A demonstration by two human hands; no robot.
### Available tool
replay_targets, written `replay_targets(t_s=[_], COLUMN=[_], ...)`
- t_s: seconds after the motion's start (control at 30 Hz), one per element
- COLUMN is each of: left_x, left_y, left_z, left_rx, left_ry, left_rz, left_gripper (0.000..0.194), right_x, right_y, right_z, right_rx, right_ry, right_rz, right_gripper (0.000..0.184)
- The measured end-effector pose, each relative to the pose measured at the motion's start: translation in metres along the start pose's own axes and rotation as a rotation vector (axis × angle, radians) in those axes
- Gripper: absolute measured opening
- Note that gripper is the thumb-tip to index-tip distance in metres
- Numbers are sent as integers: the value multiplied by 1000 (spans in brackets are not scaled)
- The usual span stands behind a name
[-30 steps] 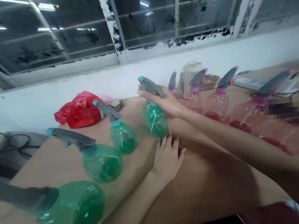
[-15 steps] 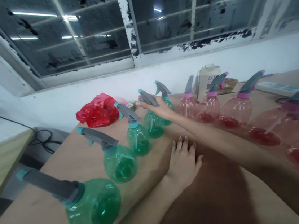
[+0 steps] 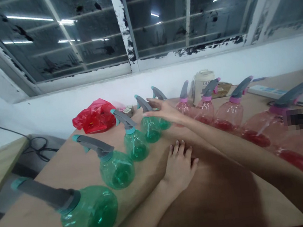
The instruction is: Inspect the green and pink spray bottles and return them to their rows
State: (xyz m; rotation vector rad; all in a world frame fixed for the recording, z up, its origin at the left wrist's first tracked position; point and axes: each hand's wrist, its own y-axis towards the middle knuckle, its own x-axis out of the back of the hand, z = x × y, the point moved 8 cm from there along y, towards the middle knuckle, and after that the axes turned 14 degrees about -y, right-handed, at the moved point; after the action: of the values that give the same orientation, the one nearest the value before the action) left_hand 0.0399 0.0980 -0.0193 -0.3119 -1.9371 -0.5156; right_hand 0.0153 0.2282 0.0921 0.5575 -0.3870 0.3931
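Sprayer [image 3: 152, 131], green, near centre of frame, just left of right hand [image 3: 166, 111]; long axis near upright, spray head [image 3: 142, 102] leaning upper left. Right hand nearer, fingers parted, loosely curved beside head; contact, cannot tell. Left hand [image 3: 178, 166] lower, spread palm-down on tabletop [image 3: 216, 194], nothing gripped. Cream container [image 3: 199, 85] behind, right of centre: capitals, perhaps "IAM", partly hidden.
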Motion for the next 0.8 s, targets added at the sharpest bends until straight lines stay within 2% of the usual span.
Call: replay_targets(t_s=[0.07, 0.13, 0.27, 0.37, 0.47, 0.53, 0.7, 0.8], left_x=[1, 2, 2, 2, 2, 1, 1, 1], left_y=[0, 0, 0, 0, 0, 0, 0, -1], left_z=[0, -1, 0, 0, 0, 0, 1, 1], left_rx=[-12, -19, -21, -21, -20, -21, -18, -23], left_ry=[8, 15, 22, 28, 36, 38, 44, 41], left_rz=[-15, -24, -16, -17, -21, -17, -17, -26], left_gripper=[42, 41, 40, 41, 42, 42, 42, 41], right_x=[11, 22, 48, 68, 75, 76, 70, 62], right_y=[-12, -25, -46, -48, -33, -15, 25, 34], right_z=[-6, -12, -15, 7, 37, 46, 31, 23], right_rx=[-19, -23, -51, 29, 120, 72, -220, -250], right_ry=[74, 83, -75, -337, -633, -798, -1064, -1085], right_rz=[-7, -31, -149, -291, -371, -395, -302, -264], right_gripper=[83, 80, 43, 29, 24, 29, 48, 46])
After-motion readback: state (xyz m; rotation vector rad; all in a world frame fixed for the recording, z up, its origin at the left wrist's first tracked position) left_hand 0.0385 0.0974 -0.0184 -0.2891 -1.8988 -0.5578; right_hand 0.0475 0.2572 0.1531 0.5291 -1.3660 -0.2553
